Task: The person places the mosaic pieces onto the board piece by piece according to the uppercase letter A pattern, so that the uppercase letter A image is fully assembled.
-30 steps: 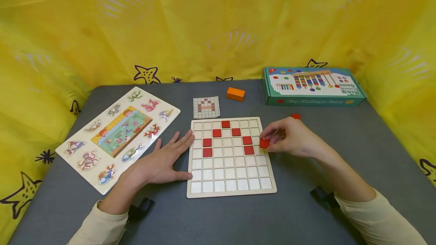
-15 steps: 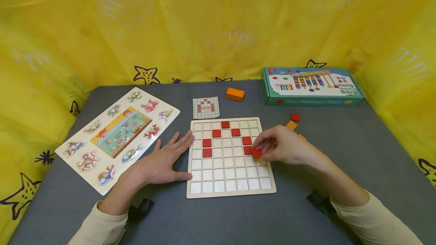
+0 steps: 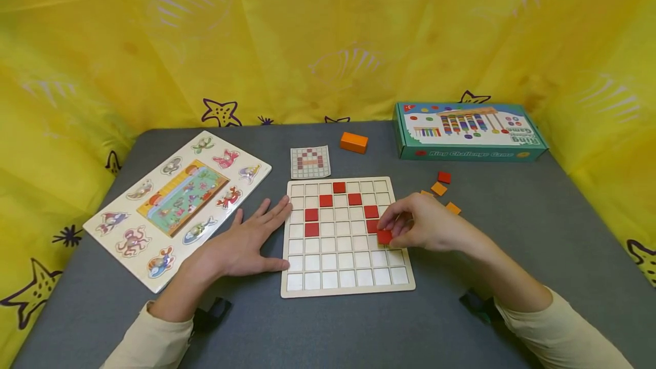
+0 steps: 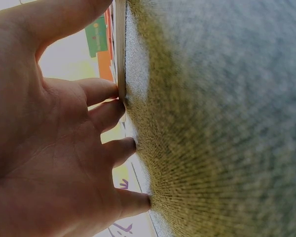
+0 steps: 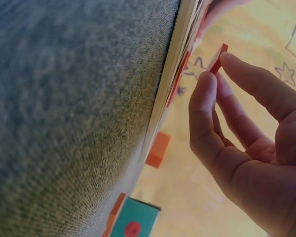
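A red square tile (image 3: 384, 237) is pinched between the thumb and fingers of my right hand (image 3: 427, 225), just above the right part of the white grid board (image 3: 329, 293). In the right wrist view the tile (image 5: 218, 59) is tilted and apart from the board. Several red tiles (image 3: 311, 215) lie in the board's cells in an arch shape. My left hand (image 3: 246, 246) lies with fingers spread, fingertips and thumb touching the board's left edge. The left wrist view shows those fingers (image 4: 106, 116) straight at the board's side.
A small pattern card (image 3: 310, 162) lies behind the board, beside an orange block (image 3: 353, 142). Loose orange tiles (image 3: 439, 188) and a red tile (image 3: 444, 177) lie right of the board. An animal puzzle board (image 3: 179, 209) stands left, a green game box (image 3: 471, 132) back right.
My right hand has moved left and toward me with the red tile, from the board's right edge to over its cells. Loose orange tiles have come into view. The left hand stays put.
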### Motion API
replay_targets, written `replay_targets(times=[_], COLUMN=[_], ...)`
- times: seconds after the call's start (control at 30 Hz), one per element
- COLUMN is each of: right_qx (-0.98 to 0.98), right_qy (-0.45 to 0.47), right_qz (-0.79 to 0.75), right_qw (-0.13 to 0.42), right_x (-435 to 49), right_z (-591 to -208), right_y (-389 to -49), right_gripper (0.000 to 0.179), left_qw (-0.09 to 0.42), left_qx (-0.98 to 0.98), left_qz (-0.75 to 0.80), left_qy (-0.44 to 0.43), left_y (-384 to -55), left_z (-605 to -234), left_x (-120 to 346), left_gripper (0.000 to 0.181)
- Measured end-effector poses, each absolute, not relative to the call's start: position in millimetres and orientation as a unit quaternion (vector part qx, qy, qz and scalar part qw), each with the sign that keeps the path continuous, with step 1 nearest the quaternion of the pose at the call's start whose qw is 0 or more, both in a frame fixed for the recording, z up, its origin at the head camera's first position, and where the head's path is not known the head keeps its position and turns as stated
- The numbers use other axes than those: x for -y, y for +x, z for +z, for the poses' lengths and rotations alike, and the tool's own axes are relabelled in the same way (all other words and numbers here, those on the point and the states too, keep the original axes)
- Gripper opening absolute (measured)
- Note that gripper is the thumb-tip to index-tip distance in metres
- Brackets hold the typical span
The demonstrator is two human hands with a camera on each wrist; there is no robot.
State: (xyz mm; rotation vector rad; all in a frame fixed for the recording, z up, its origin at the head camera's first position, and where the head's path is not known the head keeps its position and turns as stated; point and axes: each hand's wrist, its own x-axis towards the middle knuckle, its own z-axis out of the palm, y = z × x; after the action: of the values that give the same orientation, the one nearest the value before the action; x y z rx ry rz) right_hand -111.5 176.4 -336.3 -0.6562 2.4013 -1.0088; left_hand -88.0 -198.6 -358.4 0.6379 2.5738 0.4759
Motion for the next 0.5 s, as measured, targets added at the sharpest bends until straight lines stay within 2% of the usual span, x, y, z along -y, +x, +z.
replay_targets(times=[0.5], right_qx=[-0.876], right_qy=[-0.23], right_qz=[-0.344], right_qw=[0.249], right_x=[-168.1], right_z=[-338.5], right_y=[-111.8], right_gripper=[0.023], left_qw=[0.215], left_qx=[-0.931], left_qz=[0.178], left_qy=[0.234], left_y=[-86.5], left_z=[-358.8], left_x=[198.7], left_gripper=[0.107])
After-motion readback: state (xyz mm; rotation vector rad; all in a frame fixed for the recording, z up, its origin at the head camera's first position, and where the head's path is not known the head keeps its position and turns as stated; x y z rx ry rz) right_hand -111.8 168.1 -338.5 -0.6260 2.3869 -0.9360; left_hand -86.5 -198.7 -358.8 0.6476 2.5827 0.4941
